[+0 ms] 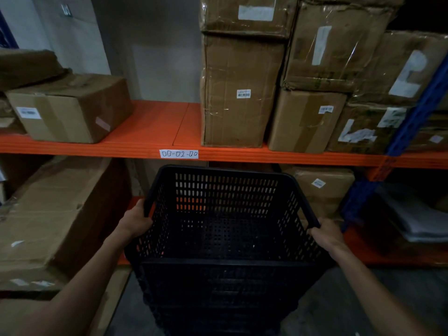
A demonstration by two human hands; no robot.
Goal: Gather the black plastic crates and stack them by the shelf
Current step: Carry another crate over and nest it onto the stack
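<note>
Black perforated plastic crate (225, 214) sat atop the stack, before the orange shelf (150, 132) | my left hand (135, 223) clamped its left rim | my right hand (327, 232) clamped its right rim, arms extended.

Top crate (225, 214) on crate stack (218, 299), before shelf (155, 127); boxes (242, 93) on shelf, behind.

You're standing in a warehouse: an orange shelf (150, 127) on a blue post (412, 117) holds taped cardboard boxes (240, 93) with barcode stickers.
</note>
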